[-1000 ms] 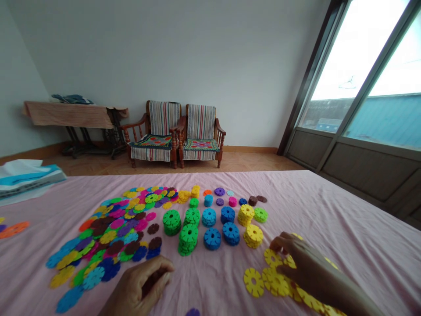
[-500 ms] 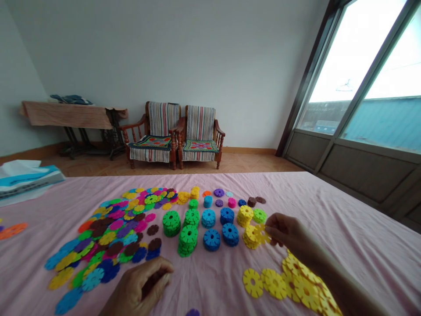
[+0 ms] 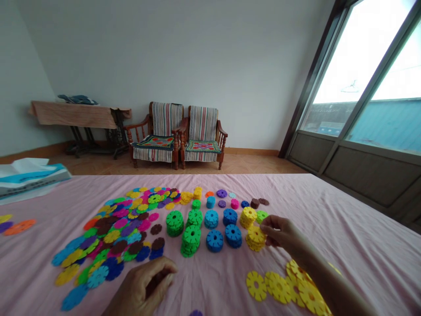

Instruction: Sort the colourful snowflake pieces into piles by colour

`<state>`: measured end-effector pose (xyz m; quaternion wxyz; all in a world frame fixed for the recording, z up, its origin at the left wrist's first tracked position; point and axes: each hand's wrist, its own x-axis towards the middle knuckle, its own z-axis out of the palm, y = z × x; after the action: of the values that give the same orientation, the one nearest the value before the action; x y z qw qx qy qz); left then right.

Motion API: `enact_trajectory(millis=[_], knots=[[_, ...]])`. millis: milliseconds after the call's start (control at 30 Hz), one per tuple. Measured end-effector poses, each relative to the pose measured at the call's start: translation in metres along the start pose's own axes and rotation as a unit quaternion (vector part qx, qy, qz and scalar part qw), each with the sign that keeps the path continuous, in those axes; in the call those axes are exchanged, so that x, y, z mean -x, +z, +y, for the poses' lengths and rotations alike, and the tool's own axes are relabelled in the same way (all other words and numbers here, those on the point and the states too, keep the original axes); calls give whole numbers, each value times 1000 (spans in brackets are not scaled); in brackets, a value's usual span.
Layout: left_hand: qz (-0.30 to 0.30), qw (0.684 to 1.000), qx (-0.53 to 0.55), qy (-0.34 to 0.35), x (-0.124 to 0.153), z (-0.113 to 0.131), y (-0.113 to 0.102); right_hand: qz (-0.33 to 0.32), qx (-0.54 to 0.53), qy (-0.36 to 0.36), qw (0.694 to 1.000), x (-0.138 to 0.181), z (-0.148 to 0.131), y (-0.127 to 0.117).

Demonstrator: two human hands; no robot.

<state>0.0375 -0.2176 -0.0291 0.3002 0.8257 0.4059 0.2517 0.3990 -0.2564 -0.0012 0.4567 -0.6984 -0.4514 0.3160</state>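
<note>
Yellow plastic flower-shaped discs are what has moved: the right hand, which a second ago was down among the loose yellow discs near the person, has since carried one up to the near yellow stack, where its fingertips now pinch the stack's right edge at the top. That puts one more yellow disc on its colour pile, judging by where the fingers rest, with a fair number still lying flat by the forearm. Curled into a loose fist, fingers pressed together, the left hand has stayed on the pink bedsheet; whether it holds anything cannot be told. Green stacks and blue stacks stand just left, beside a wide scatter of mixed-colour discs. Beyond are two striped wooden armchairs, a cloth-draped side table and a big window.
</note>
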Motion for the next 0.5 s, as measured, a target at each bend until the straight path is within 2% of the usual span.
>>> enact_trajectory(millis=[200, 267, 300, 400, 500], knots=[[2, 1000, -4, 3, 0, -1, 0, 11, 66, -51, 996, 17, -14, -12], [0, 1000, -8, 0, 0, -1, 0, -40, 105, -70, 991, 32, -22, -9], [1, 1000, -10, -1, 0, -1, 0, -86, 133, -75, 985, 41, -26, -7], [2, 1000, -14, -5, 0, -1, 0, -186, 239, -93, 949, 64, -37, 2], [1, 1000, -13, -8, -1, 0, 0, -231, 314, -87, 917, 79, -42, 9]])
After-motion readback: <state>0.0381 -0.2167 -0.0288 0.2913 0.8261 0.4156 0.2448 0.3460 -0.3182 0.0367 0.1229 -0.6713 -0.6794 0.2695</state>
